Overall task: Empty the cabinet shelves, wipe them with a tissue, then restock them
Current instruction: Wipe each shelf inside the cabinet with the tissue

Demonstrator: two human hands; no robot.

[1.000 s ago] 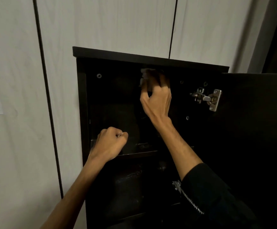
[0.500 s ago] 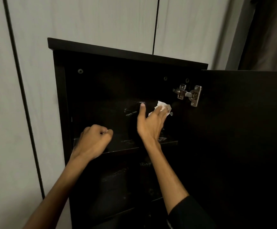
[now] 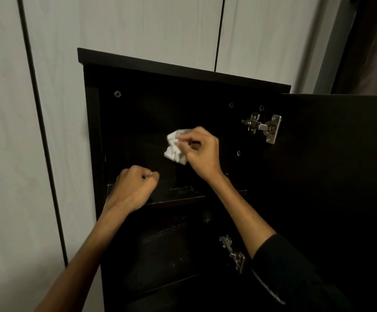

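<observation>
White crumpled tissue now pinched in my right hand, lifted off the shelf, left hand fisted empty — wiping continues.

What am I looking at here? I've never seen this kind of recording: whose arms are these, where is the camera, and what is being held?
There is no machine: a person wears a wide-angle camera on the head, looking forward and down, so both arms reach in from below. They face a dark wooden cabinet with its door swung open to the right on shiny metal hinges. The right hand pinches a crumpled white tissue in the upper compartment. The left hand is a closed fist, apparently holding nothing, in front of the dark shelf. Nothing shows on the visible shelf part.
</observation>
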